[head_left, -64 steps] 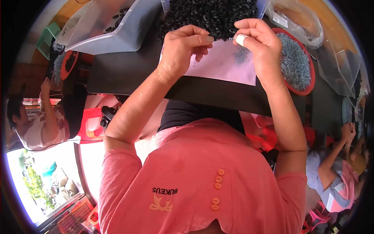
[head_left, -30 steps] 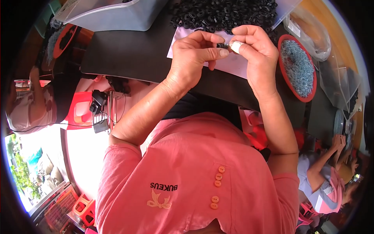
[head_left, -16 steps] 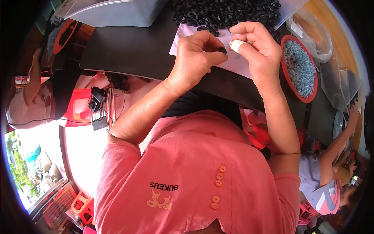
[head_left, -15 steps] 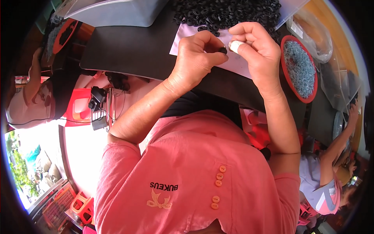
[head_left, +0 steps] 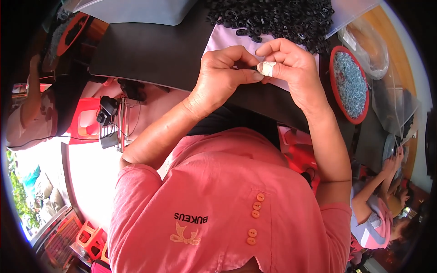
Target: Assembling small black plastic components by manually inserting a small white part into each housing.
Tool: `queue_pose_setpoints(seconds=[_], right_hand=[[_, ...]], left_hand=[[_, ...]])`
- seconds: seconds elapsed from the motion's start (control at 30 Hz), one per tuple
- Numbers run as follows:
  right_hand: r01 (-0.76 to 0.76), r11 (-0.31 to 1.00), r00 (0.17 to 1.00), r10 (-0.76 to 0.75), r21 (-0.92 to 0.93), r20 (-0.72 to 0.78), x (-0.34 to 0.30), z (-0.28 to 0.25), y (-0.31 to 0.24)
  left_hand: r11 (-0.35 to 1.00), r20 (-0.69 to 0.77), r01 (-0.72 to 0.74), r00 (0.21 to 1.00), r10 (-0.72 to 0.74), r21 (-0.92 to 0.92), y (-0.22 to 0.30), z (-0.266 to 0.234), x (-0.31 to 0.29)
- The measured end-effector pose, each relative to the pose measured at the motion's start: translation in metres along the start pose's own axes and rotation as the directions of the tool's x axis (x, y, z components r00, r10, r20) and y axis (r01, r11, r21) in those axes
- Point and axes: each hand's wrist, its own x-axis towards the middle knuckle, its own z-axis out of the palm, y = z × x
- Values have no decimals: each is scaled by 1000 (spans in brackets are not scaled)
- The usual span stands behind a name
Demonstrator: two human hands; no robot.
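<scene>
My left hand (head_left: 218,77) and my right hand (head_left: 293,73) meet above the near edge of the dark table (head_left: 141,59). Pinched between my left thumb and fingers is a small black part (head_left: 256,69), mostly hidden by the fingertips. My right thumb, wrapped in white tape (head_left: 267,69), presses against that same spot, its fingers curled; anything else within this pinch is too small to make out. Just beyond, a heap of similar small black parts (head_left: 277,20) lies on a pale pink sheet (head_left: 223,41).
Right of my right hand stands a red bowl (head_left: 333,88) full of small silvery-blue pieces (head_left: 353,86). Past it lies a clear plastic bag (head_left: 375,57). A grey bin (head_left: 141,11) occupies the far left of the table. Co-workers sit at left and right, one with hands (head_left: 393,161) at work.
My two hands have come together, the right thumb moving left until it meets the black part. The co-worker at the right has lowered an arm.
</scene>
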Motion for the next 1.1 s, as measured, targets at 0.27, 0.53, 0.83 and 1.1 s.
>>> queue_pose_setpoints(seconds=[0.27,0.53,0.83,1.1], right_hand=[[270,156,798,-588,-950,130,52,-47,20],[203,32,824,-546,-979,153,48,-55,35],[144,13,837,-535,-989,115,51,-57,40],[95,86,879,-475,-992,43,41,-60,39]], left_hand=[[997,-19,77,997,-78,-13,-4,-2,1],[995,21,95,995,-95,-13,3,-3,-5],[996,31,82,996,-82,17,5,-2,-7],[995,11,91,996,-91,38,4,-1,-7]])
